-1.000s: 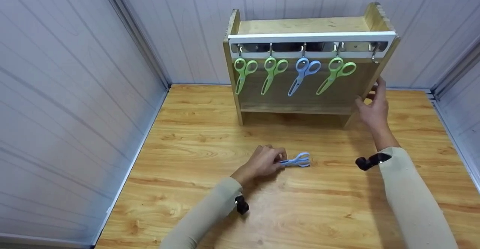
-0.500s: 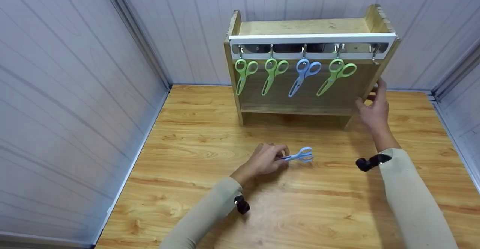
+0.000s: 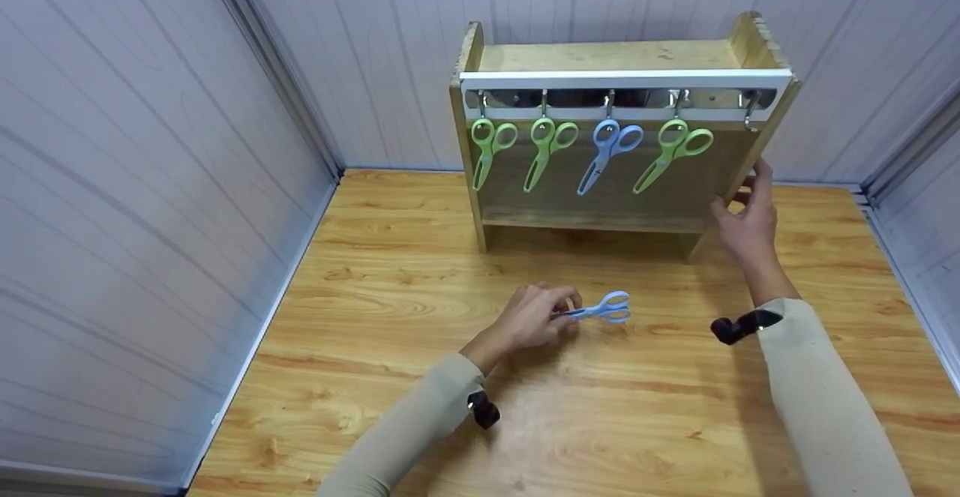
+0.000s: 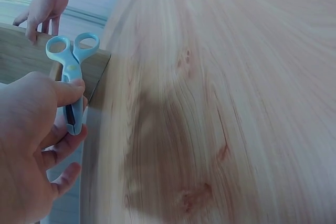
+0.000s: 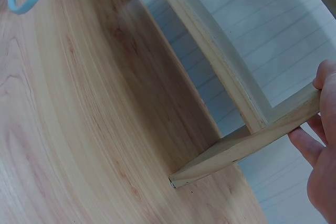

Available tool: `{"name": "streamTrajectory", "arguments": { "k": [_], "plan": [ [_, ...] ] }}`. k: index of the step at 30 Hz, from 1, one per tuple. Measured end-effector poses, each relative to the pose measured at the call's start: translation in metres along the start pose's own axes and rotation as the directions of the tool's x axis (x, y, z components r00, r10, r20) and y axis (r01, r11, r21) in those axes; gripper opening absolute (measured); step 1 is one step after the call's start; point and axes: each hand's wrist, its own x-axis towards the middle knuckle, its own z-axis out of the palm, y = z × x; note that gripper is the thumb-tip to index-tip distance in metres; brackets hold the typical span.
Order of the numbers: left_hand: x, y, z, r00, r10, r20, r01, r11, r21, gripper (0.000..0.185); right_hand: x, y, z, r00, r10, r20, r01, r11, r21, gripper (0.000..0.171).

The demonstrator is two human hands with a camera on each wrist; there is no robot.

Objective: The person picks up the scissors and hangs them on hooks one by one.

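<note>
My left hand [image 3: 529,315] pinches a pair of blue scissors [image 4: 72,66] by the blades between thumb and fingers, handles pointing away from the palm. In the head view these scissors are over the table in front of a wooden rack [image 3: 592,220]. My right hand [image 3: 750,216] grips the rack's right side panel [image 5: 247,142], thumb on the front edge and fingers behind. From the rack's hooks hang several scissors: green scissors [image 3: 491,154] at the far left, more green scissors [image 3: 550,154], blue scissors [image 3: 607,154] and green scissors [image 3: 673,154]. The rightmost hook [image 3: 750,113] holds nothing.
A white rail [image 3: 622,79] with metal hooks runs across the rack's upper front. The rack stands on the wood-grain table [image 3: 375,257], close to the pale back wall [image 3: 390,47]. Another wall [image 3: 150,220] stands along the left side.
My left hand has raised the blue scissors slightly off the table, and their handles have shifted up and a little right. My right hand stays on the rack.
</note>
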Motion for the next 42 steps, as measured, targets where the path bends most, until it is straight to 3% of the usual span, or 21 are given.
{"name": "streamTrajectory", "arguments": {
  "k": [36, 42],
  "plan": [
    [0.016, 0.021, -0.021, 0.990, 0.008, -0.140, -0.023, 0.994, -0.108, 0.013, 0.000, -0.001, -0.001, 0.999, 0.024, 0.036, -0.024, 1.000, -0.006, 0.084],
    [0.022, 0.028, -0.023, 0.988, 0.019, -0.153, -0.040, 0.991, -0.130, 0.014, 0.001, 0.000, -0.001, 1.000, 0.028, 0.004, -0.028, 1.000, 0.003, 0.084]
  ]
}}
